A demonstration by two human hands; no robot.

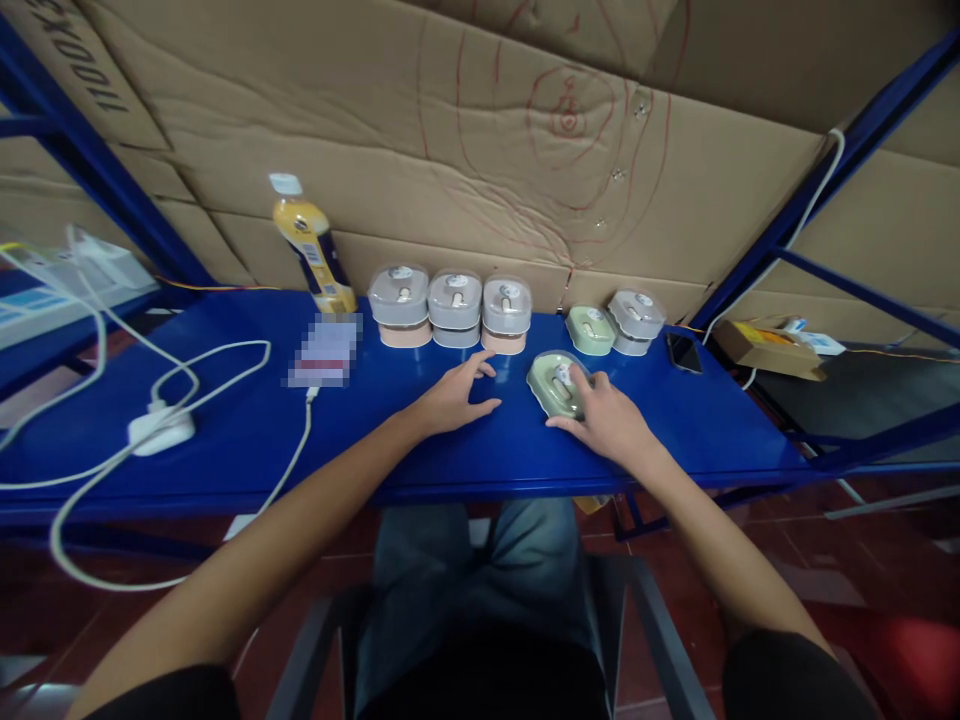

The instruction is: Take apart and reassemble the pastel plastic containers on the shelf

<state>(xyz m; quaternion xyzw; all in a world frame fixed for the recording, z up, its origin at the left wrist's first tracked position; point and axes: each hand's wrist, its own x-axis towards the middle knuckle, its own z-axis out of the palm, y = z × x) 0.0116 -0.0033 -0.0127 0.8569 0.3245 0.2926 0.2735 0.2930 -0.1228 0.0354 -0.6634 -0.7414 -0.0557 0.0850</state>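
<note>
My right hand (611, 418) grips a small green lidded box (553, 385) from its right side. Its fingers lie on the clear cover and the thumb is at the near edge. My left hand (454, 395) is open over the blue table, fingers apart, holding nothing. Beyond it stand three lidded boxes in a row: a pink-based one (403, 310) at the left, a grey one (455, 310) in the middle and another pink-based one (506, 315). Farther right, a green box (590, 330) stands beside a grey box (636, 322).
A yellow drink bottle (315, 245) stands at the back left, with a blurred-out item (322, 350) before it on a white cable. A white charger (161, 430) and looping cables lie at the left. A phone (684, 352) lies at the right. Cardboard (337, 120) walls the back.
</note>
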